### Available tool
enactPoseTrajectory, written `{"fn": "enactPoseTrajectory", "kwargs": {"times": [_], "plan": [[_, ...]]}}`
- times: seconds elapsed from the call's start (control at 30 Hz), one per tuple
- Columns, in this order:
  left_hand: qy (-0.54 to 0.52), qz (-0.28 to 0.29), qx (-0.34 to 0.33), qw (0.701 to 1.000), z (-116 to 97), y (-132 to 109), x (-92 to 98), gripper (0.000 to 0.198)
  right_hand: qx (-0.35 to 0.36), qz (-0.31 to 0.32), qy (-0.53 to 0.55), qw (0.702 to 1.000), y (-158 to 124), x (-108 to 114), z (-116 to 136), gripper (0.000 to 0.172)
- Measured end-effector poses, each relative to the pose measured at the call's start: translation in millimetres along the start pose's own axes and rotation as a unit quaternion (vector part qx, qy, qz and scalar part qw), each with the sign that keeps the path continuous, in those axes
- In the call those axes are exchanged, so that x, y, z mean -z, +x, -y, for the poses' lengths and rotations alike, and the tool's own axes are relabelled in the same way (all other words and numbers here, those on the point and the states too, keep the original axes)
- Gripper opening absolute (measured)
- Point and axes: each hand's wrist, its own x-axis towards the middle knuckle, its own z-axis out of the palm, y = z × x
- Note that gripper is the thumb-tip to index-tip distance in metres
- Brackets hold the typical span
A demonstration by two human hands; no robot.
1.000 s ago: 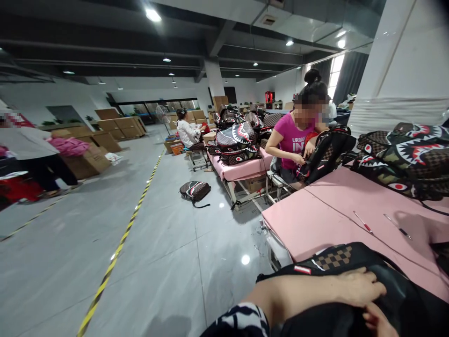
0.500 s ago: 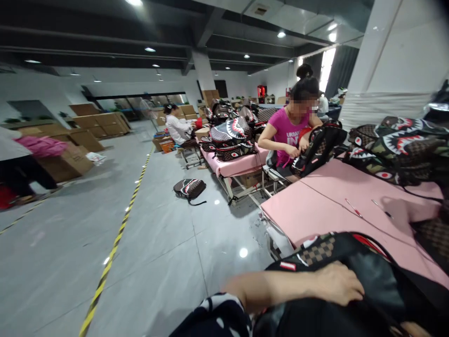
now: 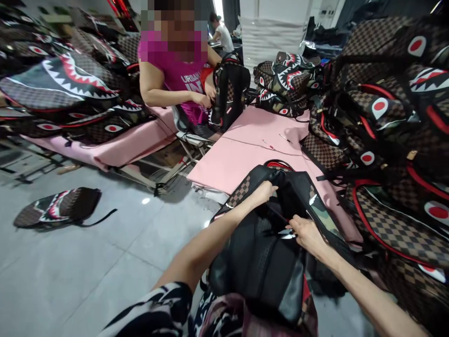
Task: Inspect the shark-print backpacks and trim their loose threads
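Observation:
A black backpack (image 3: 259, 262) with brown checkered and camouflage side panels rests across my lap and the edge of a pink-covered table (image 3: 242, 145). My left hand (image 3: 264, 193) is closed on the black fabric near the backpack's upper part; its fingertips are partly hidden. In my right hand (image 3: 307, 234) is a small pair of scissors (image 3: 287, 233), the silver blades apart and pointing left over the black back panel. Its fingers are curled round the handles, close to the bag's surface.
Shark-print backpacks (image 3: 396, 196) are piled high on the right, with more stacked on another table (image 3: 105, 152) at the left. One backpack (image 3: 59, 206) lies on the floor. Across the table sits a co-worker (image 3: 171, 79) handling a backpack. A red-tipped tool (image 3: 269, 145) lies on the pink cover.
My view has swung right and down towards the backpack. My right hand, mostly out of sight before, now shows with the scissors. My left hand is now at the bag's upper part.

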Motion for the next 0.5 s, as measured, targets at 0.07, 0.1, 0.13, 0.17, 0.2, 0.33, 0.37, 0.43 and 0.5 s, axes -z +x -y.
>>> {"fn": "enactPoseTrajectory", "kwargs": {"times": [0.07, 0.1, 0.13, 0.17, 0.2, 0.33, 0.37, 0.43, 0.5], "plan": [[0.053, -0.003, -0.033, 0.998, 7.0, -8.8, 2.0, 0.025, -0.049, -0.009, 0.041, 0.998, -7.1, -6.6, -13.3, 0.021], [0.080, -0.004, -0.052, 0.995, 10.7, -13.4, 2.3, 0.021, -0.067, -0.013, 0.064, 0.996, -9.9, -9.7, -19.9, 0.020], [0.100, -0.004, -0.068, 0.993, 14.6, -18.1, 2.1, 0.018, -0.078, -0.014, 0.086, 0.993, -12.5, -12.6, -25.5, 0.019], [0.114, -0.002, -0.079, 0.990, 18.7, -22.7, 1.4, 0.016, -0.084, -0.012, 0.105, 0.991, -15.0, -15.3, -29.9, 0.019], [0.130, 0.000, -0.092, 0.987, 23.2, -27.3, 0.5, 0.015, -0.085, -0.009, 0.118, 0.989, -17.5, -17.7, -32.7, 0.019], [0.228, -0.039, -0.188, 0.954, 47.4, -45.2, -1.8, 0.015, -0.080, -0.006, 0.116, 0.990, -27.1, -25.4, -31.8, 0.023], [0.250, -0.060, -0.209, 0.944, 54.7, -49.5, -1.2, 0.017, -0.079, -0.007, 0.113, 0.990, -29.3, -26.9, -30.1, 0.023], [0.264, -0.083, -0.240, 0.930, 69.4, -58.1, 1.6, 0.020, -0.079, -0.004, 0.120, 0.990, -33.4, -29.4, -26.8, 0.025], [0.266, -0.060, -0.292, 0.917, 82.9, -66.7, 5.5, 0.021, -0.081, 0.002, 0.131, 0.988, -37.2, -31.9, -24.2, 0.031]]}}
